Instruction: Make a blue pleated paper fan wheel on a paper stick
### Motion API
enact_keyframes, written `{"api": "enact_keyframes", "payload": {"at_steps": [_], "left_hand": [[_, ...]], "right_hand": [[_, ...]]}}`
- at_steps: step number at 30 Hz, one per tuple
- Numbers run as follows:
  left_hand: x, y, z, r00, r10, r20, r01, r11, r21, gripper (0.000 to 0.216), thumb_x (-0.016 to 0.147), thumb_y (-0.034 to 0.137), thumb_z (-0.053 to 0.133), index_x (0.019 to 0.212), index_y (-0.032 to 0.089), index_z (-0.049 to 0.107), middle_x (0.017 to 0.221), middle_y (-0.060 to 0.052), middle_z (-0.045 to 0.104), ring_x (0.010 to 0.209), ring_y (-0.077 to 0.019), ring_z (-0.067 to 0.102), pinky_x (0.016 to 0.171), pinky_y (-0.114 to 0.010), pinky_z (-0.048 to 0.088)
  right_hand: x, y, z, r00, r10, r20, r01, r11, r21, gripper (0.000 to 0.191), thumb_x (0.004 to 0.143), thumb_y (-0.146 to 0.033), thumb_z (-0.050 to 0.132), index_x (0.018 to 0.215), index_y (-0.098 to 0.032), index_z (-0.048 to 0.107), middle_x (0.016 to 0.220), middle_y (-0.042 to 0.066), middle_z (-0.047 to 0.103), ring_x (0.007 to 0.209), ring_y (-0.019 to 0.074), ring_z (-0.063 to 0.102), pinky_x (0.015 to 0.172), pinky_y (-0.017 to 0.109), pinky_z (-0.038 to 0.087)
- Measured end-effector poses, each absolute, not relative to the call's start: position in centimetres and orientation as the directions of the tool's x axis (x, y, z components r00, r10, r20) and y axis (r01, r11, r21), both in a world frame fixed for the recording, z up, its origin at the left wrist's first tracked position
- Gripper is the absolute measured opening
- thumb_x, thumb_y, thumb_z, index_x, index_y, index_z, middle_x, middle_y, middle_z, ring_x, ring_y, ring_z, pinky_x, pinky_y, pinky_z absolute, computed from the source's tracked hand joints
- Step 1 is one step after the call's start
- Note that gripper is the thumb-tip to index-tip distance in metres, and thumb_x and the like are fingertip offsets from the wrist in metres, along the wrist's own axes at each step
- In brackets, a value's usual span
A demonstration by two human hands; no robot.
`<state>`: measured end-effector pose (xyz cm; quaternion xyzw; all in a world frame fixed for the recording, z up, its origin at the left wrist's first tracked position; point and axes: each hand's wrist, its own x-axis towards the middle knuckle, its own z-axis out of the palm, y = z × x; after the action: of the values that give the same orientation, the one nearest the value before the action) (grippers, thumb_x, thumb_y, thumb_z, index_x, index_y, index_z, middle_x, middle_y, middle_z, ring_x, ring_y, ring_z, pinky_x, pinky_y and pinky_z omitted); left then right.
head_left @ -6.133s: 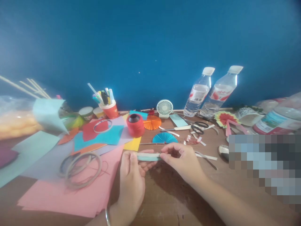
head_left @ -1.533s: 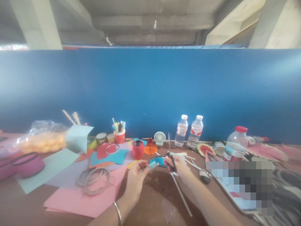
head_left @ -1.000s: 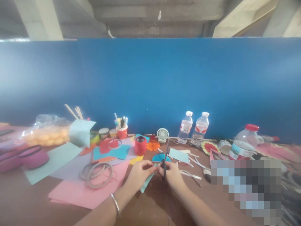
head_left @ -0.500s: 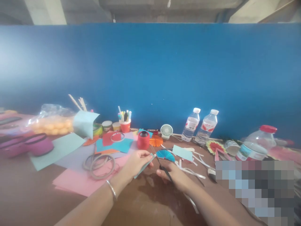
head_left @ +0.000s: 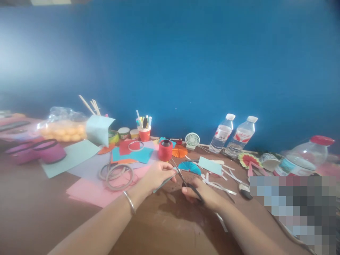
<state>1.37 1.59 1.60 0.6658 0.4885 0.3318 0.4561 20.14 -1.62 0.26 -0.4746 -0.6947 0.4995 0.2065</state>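
Above the tabletop [head_left: 170, 230], the left hand [head_left: 156, 174] pinches a folded paper strip [head_left: 163, 182] in closed fingers. The right hand [head_left: 202, 194] grips the scissors [head_left: 181, 175] — hold the strip taut, blades square.

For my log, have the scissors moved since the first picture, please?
Yes: the scissors went from right of the blue fan into the right hand, nearer than it.
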Motion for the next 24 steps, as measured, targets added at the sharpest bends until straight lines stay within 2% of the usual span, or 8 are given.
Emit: {"api": "enact_keyframes", "payload": {"at_steps": [7, 16, 24], "left_hand": [[1.46, 1.25, 2.33, 0.312, 0.950, -0.015, 0.344, -0.098, 0.934, 0.029, 0.070, 0.038, 0.052, 0.055, 0.015, 0.061, 0.048, 0.004, 0.045, 0.046, -0.0086, 0.027, 0.046, -0.023, 0.020], [1.33, 1.48, 1.79, 0.307, 0.952, 0.002, 0.343, -0.113, 0.933, 0.030, 0.069, 0.040, 0.052, 0.055, 0.016, 0.061, 0.051, 0.003, 0.048, 0.047, -0.0089, 0.029, 0.048, -0.023, 0.022], [1.15, 1.67, 1.75, 0.315, 0.949, -0.010, 0.295, -0.088, 0.951, 0.025, 0.070, 0.034, 0.053, 0.057, 0.015, 0.061, 0.054, 0.002, 0.052, 0.047, -0.0082, 0.031, 0.047, -0.022, 0.021]], "right_hand": [[20.13, -1.73, 0.28, -0.469, 0.862, -0.192, 0.432, 0.035, -0.901, 0.046, 0.077, -0.055, 0.049, 0.053, -0.015, 0.048, 0.048, -0.003, 0.046, 0.046, 0.0087, 0.038, 0.047, 0.022, 0.026], [20.05, -1.73, -0.01, -0.441, 0.875, -0.198, 0.456, 0.029, -0.890, 0.049, 0.075, -0.058, 0.048, 0.050, -0.016, 0.045, 0.045, -0.003, 0.043, 0.043, 0.0076, 0.035, 0.045, 0.021, 0.024], [19.91, -1.71, -0.01, -0.434, 0.883, -0.178, 0.505, 0.076, -0.860, 0.052, 0.076, -0.061, 0.044, 0.048, -0.017, 0.042, 0.044, -0.003, 0.041, 0.042, 0.0074, 0.034, 0.043, 0.022, 0.024]]}}
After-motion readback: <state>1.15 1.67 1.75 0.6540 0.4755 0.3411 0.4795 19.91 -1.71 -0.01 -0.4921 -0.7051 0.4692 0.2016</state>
